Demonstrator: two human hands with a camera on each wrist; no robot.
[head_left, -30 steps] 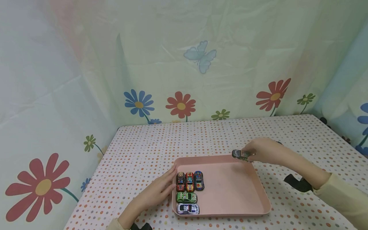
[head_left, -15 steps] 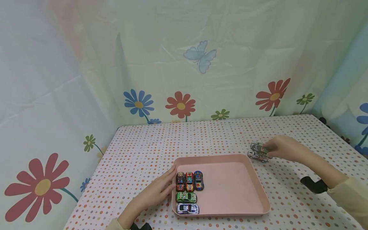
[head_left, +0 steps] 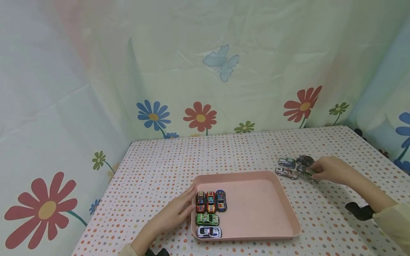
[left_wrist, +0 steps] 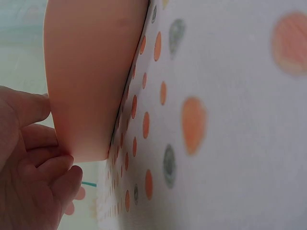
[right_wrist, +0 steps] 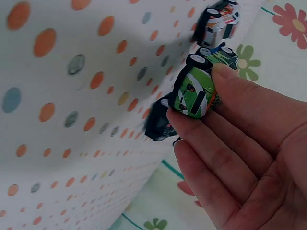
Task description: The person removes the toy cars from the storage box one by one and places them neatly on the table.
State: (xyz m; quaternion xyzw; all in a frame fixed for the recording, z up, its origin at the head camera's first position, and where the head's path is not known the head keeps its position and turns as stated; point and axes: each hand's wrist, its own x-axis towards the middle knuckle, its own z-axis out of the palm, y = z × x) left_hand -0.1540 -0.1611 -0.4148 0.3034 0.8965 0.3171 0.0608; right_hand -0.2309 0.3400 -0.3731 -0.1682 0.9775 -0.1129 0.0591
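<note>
My right hand pinches a green-and-black toy car between thumb and fingers, among several other toy cars at the right of the table. A white toy car stands to its left, a blue-green toy car behind that one, and a black toy car just behind the held car. My left hand rests against the left side of the pink tray, its fingertips touching the rim. Inside the tray's left part sit several toy cars, including a green one and a white one.
The table has a white dotted cloth. Bare tray floor shows to the right of the parked cars. A flowered curtain hangs behind the table and along both sides.
My right hand has moved right, from above the tray's far right corner to the cars on the table, with the green-and-black toy car. My left hand and the tray stay put.
</note>
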